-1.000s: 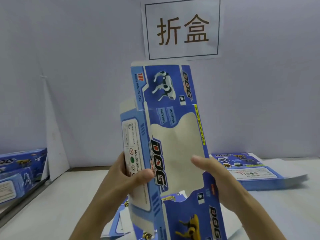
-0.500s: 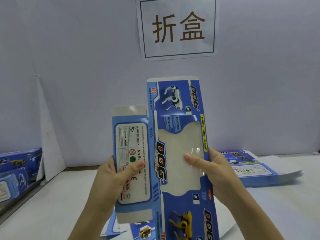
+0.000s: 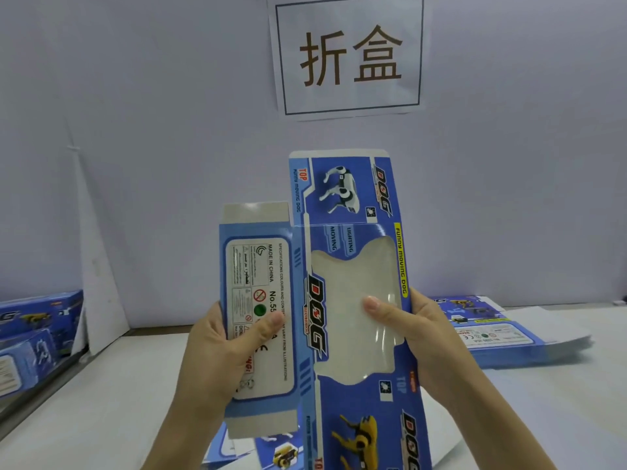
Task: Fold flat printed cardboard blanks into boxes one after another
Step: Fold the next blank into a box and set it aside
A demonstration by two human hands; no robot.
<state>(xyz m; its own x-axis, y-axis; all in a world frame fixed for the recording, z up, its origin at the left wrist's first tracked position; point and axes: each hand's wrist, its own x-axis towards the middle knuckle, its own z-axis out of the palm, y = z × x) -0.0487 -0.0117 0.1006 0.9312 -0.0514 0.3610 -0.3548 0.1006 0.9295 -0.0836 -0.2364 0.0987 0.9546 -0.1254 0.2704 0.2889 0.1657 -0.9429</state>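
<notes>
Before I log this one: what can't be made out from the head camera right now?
Head view:
1. Model number on the blank: covered after "No.55" by the thumb of the left hand.
2. The blank's lower end: cut off by the bottom edge.
3. Fingers of the right hand: behind the blank, only the thumb shows.
4. Print on the stack of flat blanks at right: too small.

white table (image 3: 118, 395) | far right — stack of flat blanks (image 3: 509, 344) | near edge — loose blanks (image 3: 268, 449)
</notes>
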